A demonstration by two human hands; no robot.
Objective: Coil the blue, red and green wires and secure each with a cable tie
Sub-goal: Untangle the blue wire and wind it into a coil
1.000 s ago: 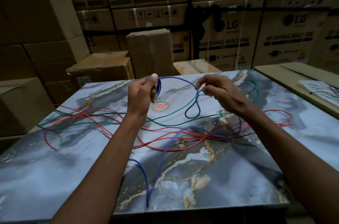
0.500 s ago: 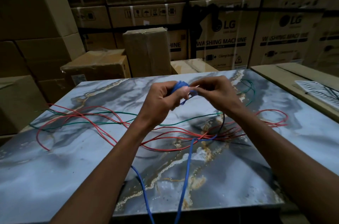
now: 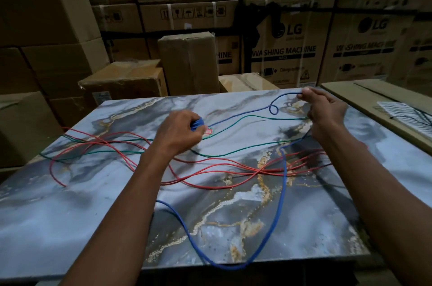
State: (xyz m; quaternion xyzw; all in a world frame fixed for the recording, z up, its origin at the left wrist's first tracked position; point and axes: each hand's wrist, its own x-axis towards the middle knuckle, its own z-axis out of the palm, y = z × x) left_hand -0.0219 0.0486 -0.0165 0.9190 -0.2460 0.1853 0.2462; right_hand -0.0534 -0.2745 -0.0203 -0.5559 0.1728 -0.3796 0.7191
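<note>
Head view, near to far. At the near table (image 3: pixel 70 227) edge the blue wire (image 3: pixel 281 192) sags in a slack loop that dips just past the rim, then climbs away on the right, crossing over the red wire (image 3: pixel 210 167) strands. Mid-table, red wire and green wire (image 3: pixel 233 151) lie loose and uncoiled, spread side to side. Beyond them the left hand (image 3: pixel 180 131) clenches a small blue coil (image 3: pixel 197 123) — only a sliver shows between the fingers. The right hand (image 3: pixel 325 108), farther off and well apart to the right, pinches the same wire at its fingertips; between the hands the wire runs taut-ish, carrying one small kink loop near the right hand.

Key relation: the free span's long axis runs from the coil up and rightward to the right hand, so the next wrap would likely bring the right hand back toward the left — the kink may snag first.

Unclear: how many turns the coil holds; no cable tie can be made out; the dark wires on the cardboard at far right are cut off. Boxes (image 3: pixel 187 61) stand behind the table.
</note>
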